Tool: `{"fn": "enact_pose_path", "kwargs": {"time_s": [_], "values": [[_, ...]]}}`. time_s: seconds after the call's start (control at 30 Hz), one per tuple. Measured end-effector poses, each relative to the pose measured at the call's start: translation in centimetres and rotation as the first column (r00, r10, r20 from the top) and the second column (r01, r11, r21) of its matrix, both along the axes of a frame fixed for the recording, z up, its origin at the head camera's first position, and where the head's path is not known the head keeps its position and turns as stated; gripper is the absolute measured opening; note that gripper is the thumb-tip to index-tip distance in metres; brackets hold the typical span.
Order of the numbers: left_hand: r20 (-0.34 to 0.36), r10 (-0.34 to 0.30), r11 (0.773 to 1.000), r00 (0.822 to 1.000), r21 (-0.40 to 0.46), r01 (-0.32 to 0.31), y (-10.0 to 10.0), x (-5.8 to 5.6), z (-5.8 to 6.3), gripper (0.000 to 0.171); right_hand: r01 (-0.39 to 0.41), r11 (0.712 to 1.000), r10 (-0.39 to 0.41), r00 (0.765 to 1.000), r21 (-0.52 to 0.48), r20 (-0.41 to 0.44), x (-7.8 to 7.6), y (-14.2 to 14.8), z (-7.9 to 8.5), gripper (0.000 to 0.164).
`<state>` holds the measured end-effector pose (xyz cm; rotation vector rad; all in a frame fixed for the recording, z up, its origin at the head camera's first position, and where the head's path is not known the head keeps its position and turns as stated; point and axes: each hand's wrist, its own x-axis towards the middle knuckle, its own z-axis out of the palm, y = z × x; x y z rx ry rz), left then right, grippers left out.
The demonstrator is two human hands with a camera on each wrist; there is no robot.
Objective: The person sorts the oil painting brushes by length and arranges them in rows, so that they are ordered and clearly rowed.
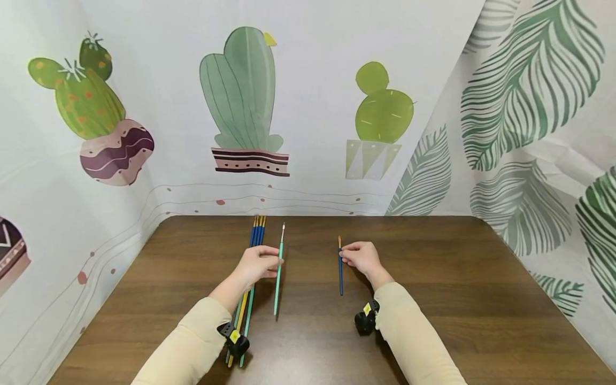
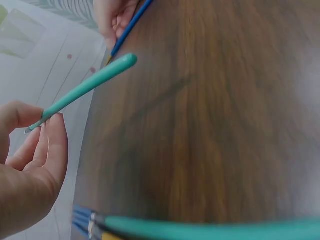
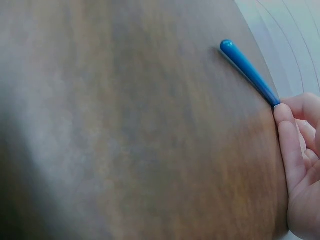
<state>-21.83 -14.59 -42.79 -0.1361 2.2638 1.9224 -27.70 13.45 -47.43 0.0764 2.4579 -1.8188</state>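
Between thumb and fingertips, my left hand (image 1: 260, 263) pinches a teal paintbrush (image 1: 278, 283), its bristle end pointing to the back. In the left wrist view that teal brush (image 2: 90, 85) is raised, its shadow falling on the wood apart from it. My right hand (image 1: 363, 258) pinches a blue paintbrush (image 1: 341, 280) near its tan bristles. The right wrist view shows the blue handle (image 3: 247, 70) close to the tabletop; whether it touches, I cannot tell. Under and beside my left forearm lie several blue paintbrushes (image 1: 258, 232), with teal brushes (image 1: 248, 318) and a yellow one (image 1: 241, 315) nearer the front.
A brown wooden table (image 1: 433, 256) spreads beneath both hands. Behind it hangs a white cloth (image 1: 317, 107) printed with cacti and leaves, meeting the back edge. Each wrist carries a small black camera, the left one (image 1: 236, 340) over the brush handles.
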Motion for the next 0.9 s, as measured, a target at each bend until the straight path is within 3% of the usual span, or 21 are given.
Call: {"fn": "enact_pose_path", "kwargs": {"time_s": [0.4,0.9], "values": [[-0.009,-0.002,0.999,1.000,-0.049,0.002,-3.6,2.0,0.8,0.036,-0.003,1.000,0.003,1.000,0.003,0.001,0.2,0.0,0.1,0.020],[0.002,0.016,0.998,1.000,-0.059,-0.016,-6.5,3.5,0.5,0.040,0.001,1.000,-0.001,1.000,-0.004,-0.004,0.0,-0.1,-0.1,0.021]]}}
